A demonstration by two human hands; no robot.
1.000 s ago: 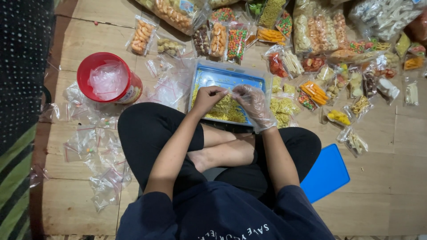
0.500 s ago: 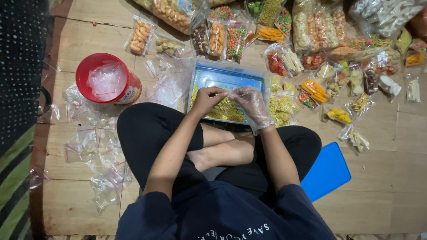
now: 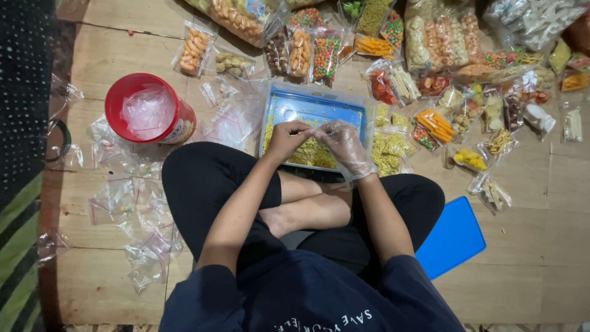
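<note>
I sit cross-legged on a wooden floor. My left hand [image 3: 286, 140] is bare and my right hand [image 3: 345, 147] wears a clear plastic glove. Both hands meet over a blue tray [image 3: 295, 104] and pinch a small clear plastic bag [image 3: 314, 131] between their fingertips. A heap of yellow noodle-like snack [image 3: 307, 154] lies in the near part of the tray, just under the hands.
A red tub [image 3: 147, 110] with clear plastic in it stands at the left. Empty small zip bags [image 3: 117, 200] lie scattered on the left floor. Several filled snack packets [image 3: 430, 123] spread to the right and back. A blue lid [image 3: 452, 237] rests by my right knee.
Both hands stay over the tray; the fingers have worked slightly at the small bag. Nothing else has moved.
</note>
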